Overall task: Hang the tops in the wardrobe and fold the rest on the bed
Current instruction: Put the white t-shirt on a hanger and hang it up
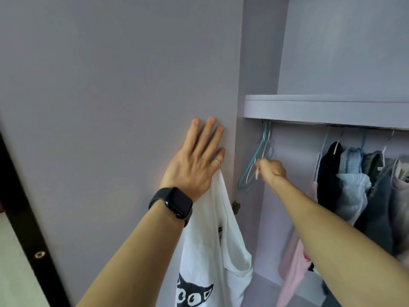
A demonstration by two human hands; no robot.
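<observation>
My left hand [197, 160] lies flat against the lilac wardrobe door [110, 107], fingers straight and pointing up. A white T-shirt [212, 240] with a black cat print hangs from under its thumb side, held there. My right hand [271, 170] reaches into the wardrobe and grips a thin white hanger [256, 173] on the rail [309, 123] under the shelf. A teal hanger [254, 157] hangs right beside it, empty.
Several tops hang further right on the rail: a black one [329, 173], a pale blue one [352, 196], grey ones [380, 196] and a pink one [294, 262]. A lilac shelf [321, 108] runs above. A dark frame [24, 218] slants at the far left.
</observation>
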